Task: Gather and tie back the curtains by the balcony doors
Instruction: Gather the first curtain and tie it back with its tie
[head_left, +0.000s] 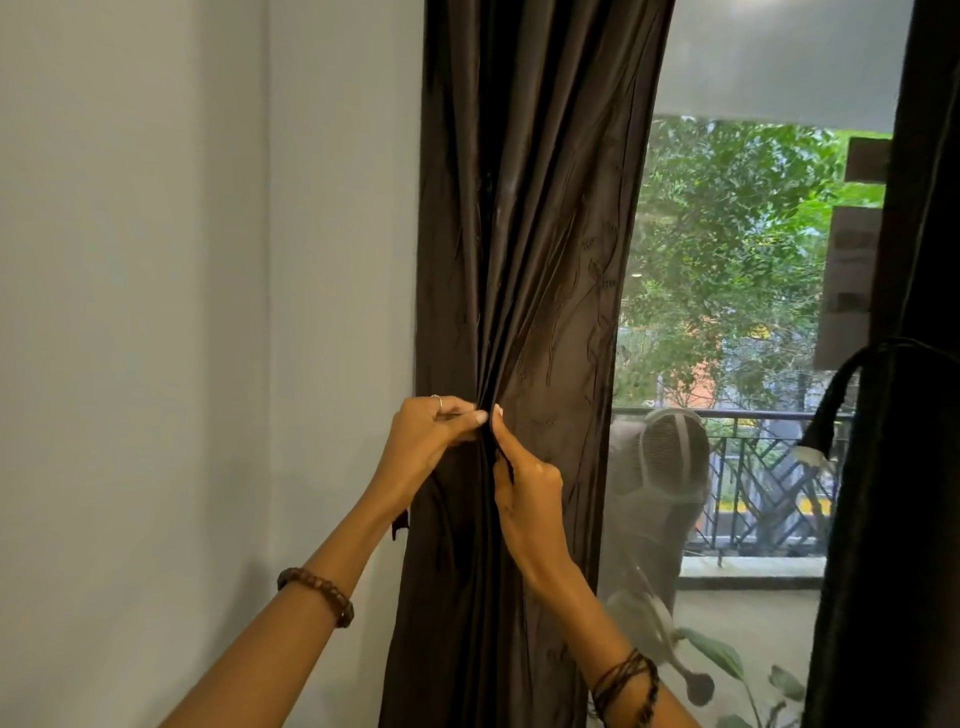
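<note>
Against the pale wall, left of the balcony door glass, I log item one: the left curtain, dark brown with a slight sheen and a faint stitched pattern, hanging full length and pulled into tight vertical pleats at waist height. Both my hands are on it there: the left hand has its fingers curled and pinching the bunched folds from the wall side, and the right hand grips just below and beside it, fingers closed round what looks like a narrow dark tie strip; I cannot tell whether the strip passes fully round the bundle. Handling, as I judge it: light, soft, no stiffness, surface probably slippery, so pleats will slide loose unless pinched firmly; not fragile, though the stitching could snag. Best hold is the gathered waist, where the folds are already compact, with the tie's ends taken close to the bundle. Item two: the right curtain, near-black, at the frame's right edge, with a dark loop at its side, apparently its tieback.
</note>
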